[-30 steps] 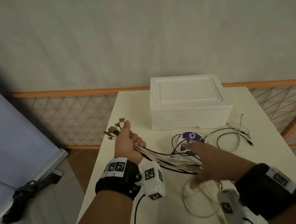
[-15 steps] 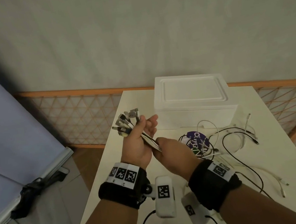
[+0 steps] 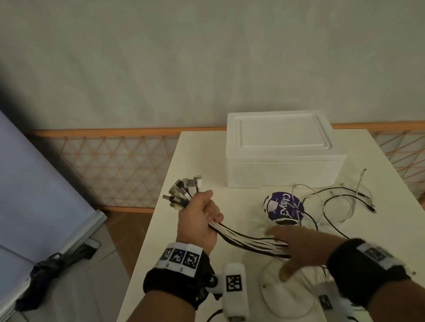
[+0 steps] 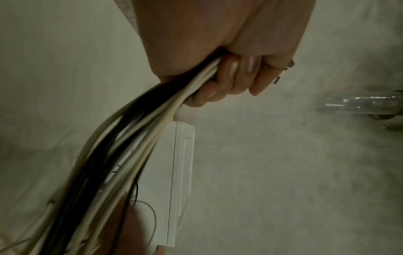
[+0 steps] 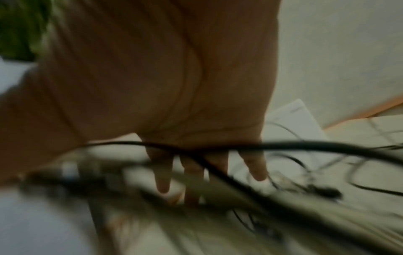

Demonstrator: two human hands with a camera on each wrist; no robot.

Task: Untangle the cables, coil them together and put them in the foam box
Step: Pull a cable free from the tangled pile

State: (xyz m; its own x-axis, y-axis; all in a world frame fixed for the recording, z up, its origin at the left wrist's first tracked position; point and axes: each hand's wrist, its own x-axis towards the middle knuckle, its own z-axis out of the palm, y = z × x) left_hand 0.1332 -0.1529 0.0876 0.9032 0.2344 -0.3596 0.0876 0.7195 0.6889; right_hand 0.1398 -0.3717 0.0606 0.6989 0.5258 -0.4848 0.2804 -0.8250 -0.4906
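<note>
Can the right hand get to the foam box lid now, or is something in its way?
Probably not freely. The foam box stands closed at the table's far side, nothing standing before it, but the right hand has its spread fingers in the cable bundle that the left hand grips.

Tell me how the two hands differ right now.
The left hand is raised above the table; the right hand is lower and nearer the camera. The left hand's fingers curl tightly round the cable bundle just below its plugs; the right hand's fingers are straight and spread, with the cables running through them. The left is sharp in its wrist view; the right is blurred. Both touch the same bundle.
</note>
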